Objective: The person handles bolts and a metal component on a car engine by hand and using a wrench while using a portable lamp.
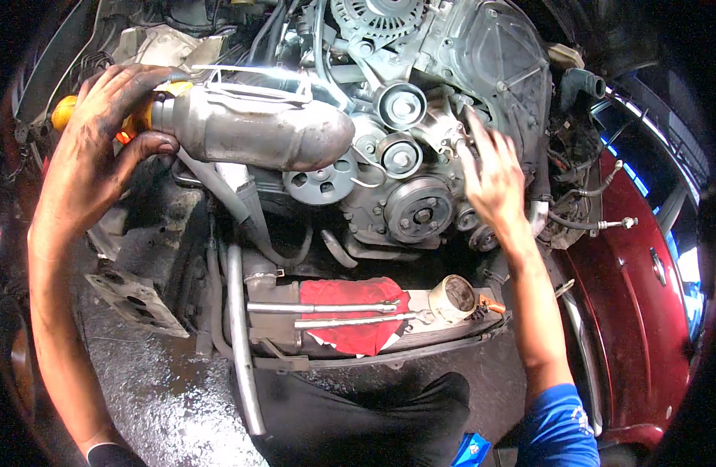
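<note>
My left hand (112, 148) is closed around the yellow handle of a work light (256, 124) with a long silvery housing and wire hook, held across the upper left of the engine. My right hand (494, 175) has its fingers stretched and slightly apart at a metal housing (439, 124), seemingly touching it; its fingertips are partly hard to make out. Just left of that hand are two idler pulleys (401, 105) and a large crankshaft pulley (418, 212). The engine's cover (490, 50) rises above it.
Below, a radiator-like part (358, 345) bears a red cloth (346, 292), two long wrenches (334, 307) and a cream cup (451, 296). A metal pipe (241, 381) stands at its left. A dark red car panel (638, 311) is at right; wet floor (163, 381) shows at lower left.
</note>
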Demonstrator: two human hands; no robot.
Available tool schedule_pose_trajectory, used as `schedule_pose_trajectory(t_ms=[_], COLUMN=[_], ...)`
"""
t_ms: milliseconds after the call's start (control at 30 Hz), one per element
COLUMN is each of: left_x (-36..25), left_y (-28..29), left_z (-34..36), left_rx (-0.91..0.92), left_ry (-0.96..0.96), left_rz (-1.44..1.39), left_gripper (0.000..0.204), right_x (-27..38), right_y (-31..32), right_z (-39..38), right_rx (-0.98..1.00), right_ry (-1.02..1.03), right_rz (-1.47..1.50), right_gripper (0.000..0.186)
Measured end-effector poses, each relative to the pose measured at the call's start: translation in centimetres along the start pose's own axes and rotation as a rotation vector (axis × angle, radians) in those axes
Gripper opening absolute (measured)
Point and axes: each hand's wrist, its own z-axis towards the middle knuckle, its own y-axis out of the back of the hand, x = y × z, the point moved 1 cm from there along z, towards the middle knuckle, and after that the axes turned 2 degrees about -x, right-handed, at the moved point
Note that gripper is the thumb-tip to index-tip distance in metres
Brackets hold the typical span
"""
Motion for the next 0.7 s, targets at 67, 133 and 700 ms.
schedule_pose_trajectory(t_ms=[67,133,700], left_x=[0.7,0.6,1.3], left_y=[0.0,-0.3,-1.2], left_z=[-0.5,-0.2,-0.5], left_rx=[-0.010,-0.036,0.015], left_ry=[-0.036,-0.047,-0.057], left_rz=[0.124,0.089,0.066], left_gripper=[0.061,0.060,0.057], right_x=[1.6,1.5,0.6], right_y=[-4.9,-7.2,-9.6], right_z=[2.9,5.0,6.8], right_rx=[0.052,-0.017,0.144], right_ry=[0.008,0.030,-0.120], right_rz=[-0.026,-0.214,-0.289], right_gripper=[0.055,0.059,0.071])
